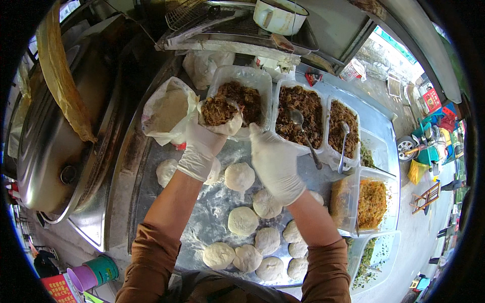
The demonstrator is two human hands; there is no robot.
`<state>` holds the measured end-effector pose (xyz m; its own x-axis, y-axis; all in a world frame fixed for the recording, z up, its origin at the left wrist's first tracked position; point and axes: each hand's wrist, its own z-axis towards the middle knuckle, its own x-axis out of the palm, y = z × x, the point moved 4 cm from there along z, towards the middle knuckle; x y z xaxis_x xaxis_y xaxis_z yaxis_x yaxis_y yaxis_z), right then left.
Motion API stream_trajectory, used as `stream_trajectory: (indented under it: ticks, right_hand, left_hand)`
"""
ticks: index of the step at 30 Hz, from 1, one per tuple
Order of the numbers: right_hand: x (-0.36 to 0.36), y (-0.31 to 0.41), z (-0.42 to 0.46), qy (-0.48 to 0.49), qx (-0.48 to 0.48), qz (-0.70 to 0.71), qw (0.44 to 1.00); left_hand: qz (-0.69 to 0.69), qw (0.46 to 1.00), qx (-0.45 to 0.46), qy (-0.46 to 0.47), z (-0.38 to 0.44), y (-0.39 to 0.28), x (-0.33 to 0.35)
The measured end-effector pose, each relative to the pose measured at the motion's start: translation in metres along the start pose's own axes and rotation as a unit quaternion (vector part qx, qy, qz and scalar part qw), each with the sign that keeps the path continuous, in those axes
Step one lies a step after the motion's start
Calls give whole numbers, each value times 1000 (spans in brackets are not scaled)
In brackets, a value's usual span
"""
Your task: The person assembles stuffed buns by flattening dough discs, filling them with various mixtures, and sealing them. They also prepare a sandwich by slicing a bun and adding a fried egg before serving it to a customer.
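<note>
In a pale glove, my left hand holds a dough wrapper heaped with dark brown chopped filling, above the near left edge of a plastic tub. That tub contains more dark filling. My right hand, also gloved, is at the tub's near right corner; its fingers point away from me and are partly hidden. Whether it holds a utensil I cannot tell. Several round filled-looking dough pieces lie on the floured metal worktop below and between my forearms.
Left of the tub stands a bag of pale powder. To the right are two tubs of dark filling with spoons, and a container of orange shredded filling. A large metal lid stands far left.
</note>
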<state>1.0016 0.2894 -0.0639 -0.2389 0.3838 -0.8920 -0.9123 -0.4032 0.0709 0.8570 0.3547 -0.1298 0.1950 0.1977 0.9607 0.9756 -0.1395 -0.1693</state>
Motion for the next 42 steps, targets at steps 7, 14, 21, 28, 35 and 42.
stream_trajectory:
  ticks: [7,14,21,28,35,42]
  right_hand:
    - [17,29,-28,0,-40,-161,986]
    - [-19,-13,-1,-53,43,-67,995]
    - [44,-53,28,128,34,-16,991]
    - [30,-39,43,239,-28,49,969]
    - [32,-82,70,260,-60,167,949]
    - [57,-56,58,257,4,48,965]
  left_hand:
    - [-53,996,-48,50,15,9,-5]
    - [33,995,92,-6,-7,-21,-12]
    - [67,996,53,19,-43,-25,-16]
    - [49,997,51,-26,-45,-25,-39]
    - [59,997,37,-36,-44,-28,-39]
    - [51,997,34,-47,-42,-27,-42]
